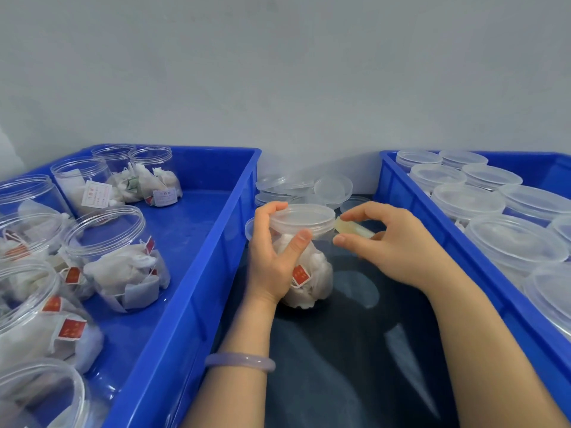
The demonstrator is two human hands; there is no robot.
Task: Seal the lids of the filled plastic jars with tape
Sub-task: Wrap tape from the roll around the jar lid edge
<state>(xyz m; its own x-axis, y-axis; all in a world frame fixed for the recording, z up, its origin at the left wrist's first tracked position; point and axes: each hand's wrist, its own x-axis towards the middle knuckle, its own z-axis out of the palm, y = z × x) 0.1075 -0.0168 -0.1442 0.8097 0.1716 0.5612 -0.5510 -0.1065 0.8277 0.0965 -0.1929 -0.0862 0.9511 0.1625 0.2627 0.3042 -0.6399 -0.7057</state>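
A clear plastic jar [312, 273] filled with white tea bags stands on the dark table between two blue crates, its translucent lid [304, 219] on top. My left hand [273, 257] grips the jar just under the lid, thumb across the front. My right hand [392, 242] holds a roll of clear tape [355, 230] beside the lid's right edge, with the tape's end at the rim and the forefinger and thumb reaching toward it.
The blue crate [197, 273] on the left holds several open filled jars [117, 257]. The blue crate [463, 257] on the right holds several lidded jars [513, 242]. Loose lids [309, 186] lie behind the held jar, against the grey wall.
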